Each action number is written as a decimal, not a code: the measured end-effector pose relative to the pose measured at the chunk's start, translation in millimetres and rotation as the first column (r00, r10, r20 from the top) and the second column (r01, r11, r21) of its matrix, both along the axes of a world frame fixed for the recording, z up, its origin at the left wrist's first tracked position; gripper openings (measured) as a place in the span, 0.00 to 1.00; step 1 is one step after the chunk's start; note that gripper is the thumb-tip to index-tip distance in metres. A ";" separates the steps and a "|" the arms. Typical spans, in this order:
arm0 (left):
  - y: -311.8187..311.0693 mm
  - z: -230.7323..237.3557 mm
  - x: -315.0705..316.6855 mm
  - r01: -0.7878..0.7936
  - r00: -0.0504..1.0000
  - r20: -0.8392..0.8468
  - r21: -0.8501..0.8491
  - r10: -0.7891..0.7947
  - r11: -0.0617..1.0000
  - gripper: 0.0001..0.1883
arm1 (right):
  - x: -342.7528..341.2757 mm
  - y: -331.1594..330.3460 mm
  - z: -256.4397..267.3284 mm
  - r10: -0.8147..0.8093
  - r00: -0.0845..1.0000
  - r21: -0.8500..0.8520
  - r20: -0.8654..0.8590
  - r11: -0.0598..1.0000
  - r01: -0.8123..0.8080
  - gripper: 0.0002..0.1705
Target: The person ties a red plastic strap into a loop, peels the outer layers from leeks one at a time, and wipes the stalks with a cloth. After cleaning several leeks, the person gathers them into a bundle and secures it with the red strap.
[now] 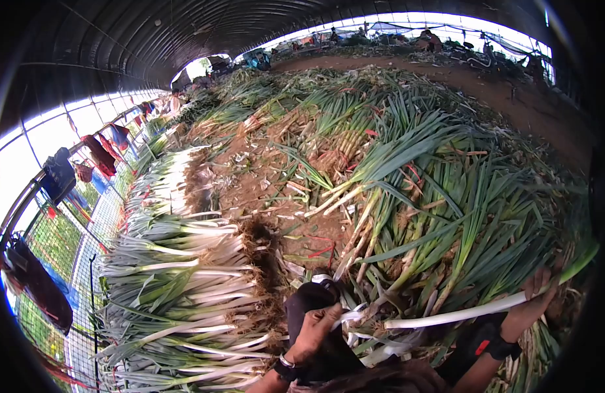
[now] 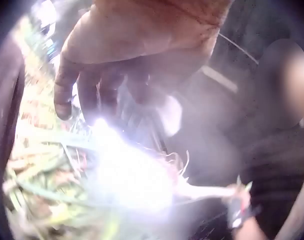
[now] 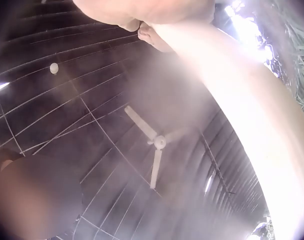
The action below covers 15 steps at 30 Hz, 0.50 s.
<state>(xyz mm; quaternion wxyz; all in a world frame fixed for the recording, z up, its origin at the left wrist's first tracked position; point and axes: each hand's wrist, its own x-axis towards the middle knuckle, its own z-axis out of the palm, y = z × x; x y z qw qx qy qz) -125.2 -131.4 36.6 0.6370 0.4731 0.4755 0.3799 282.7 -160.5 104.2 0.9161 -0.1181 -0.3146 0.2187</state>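
Observation:
A long leek lies across the person's lap area, its white root end toward the left hand and its green top at the right edge. The right hand grips it around the stalk; in the right wrist view the hand is partly visible against the pale stalk. The left hand pinches a loose white skin just left of the root end. Bent fingers of the left hand hang above the leek in the left wrist view, where glare hides part of the scene.
Trimmed leeks lie in a long row at left, roots toward the middle. A large heap of green-topped leeks covers the right side. Bare soil with scraps runs between. A mesh fence with hanging bags stands far left.

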 end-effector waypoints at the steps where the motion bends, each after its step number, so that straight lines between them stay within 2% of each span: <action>1: 2.6 0.4 2.9 0.057 0.980 -0.201 0.213 -0.013 0.975 0.21 | 0.6 -0.6 -0.1 -0.013 1.000 -0.009 0.001 1.000 0.013 0.26; 2: 5.4 8.9 7.9 0.118 0.917 -0.395 0.404 0.057 0.907 0.23 | -4.1 0.1 2.3 -0.034 0.999 -0.036 -0.007 0.999 0.034 0.26; 4: 6.6 38.7 27.9 0.325 0.794 -0.560 0.719 0.236 0.614 0.28 | -20.8 4.4 10.1 -0.072 0.997 -0.095 -0.022 0.993 0.069 0.25; 5: 3.7 45.3 36.9 0.405 0.782 -0.611 0.651 0.126 0.643 0.29 | -24.4 7.3 10.0 -0.046 0.998 -0.091 -0.029 0.995 0.044 0.25; 7: -6.5 24.1 55.2 0.624 0.624 -0.781 0.522 0.031 0.581 0.29 | -31.9 14.6 11.6 0.006 0.999 -0.076 -0.041 0.997 -0.009 0.25; 9: -14.5 -31.0 65.3 0.655 0.640 -0.766 0.496 -0.069 0.570 0.28 | -51.2 24.0 28.0 0.009 0.998 -0.121 -0.057 0.993 -0.015 0.26; 10: -18.2 -37.8 67.7 0.533 0.817 -0.552 0.616 -0.164 0.580 0.22 | -62.2 30.9 38.1 0.002 1.000 -0.166 -0.025 0.986 -0.006 0.27; 12: -29.1 -9.0 67.5 0.486 0.823 -0.522 0.441 -0.224 0.755 0.18 | -89.5 48.3 64.4 0.031 0.999 -0.246 0.043 0.969 -0.019 0.28; 13: -34.6 1.0 67.7 0.453 0.829 -0.500 0.339 -0.250 0.824 0.17 | -106.8 56.5 79.9 0.119 0.988 -0.227 0.102 0.969 -0.094 0.28; 14: -38.4 -16.5 66.6 0.365 0.852 -0.500 0.352 -0.157 0.862 0.13 | -130.7 62.3 96.6 0.182 0.975 -0.248 0.128 0.958 -0.146 0.30; 15: -40.5 -24.2 61.8 0.273 0.889 -0.448 0.353 -0.094 0.895 0.12 | -157.9 64.6 116.4 0.348 0.921 -0.231 0.178 0.924 -0.305 0.27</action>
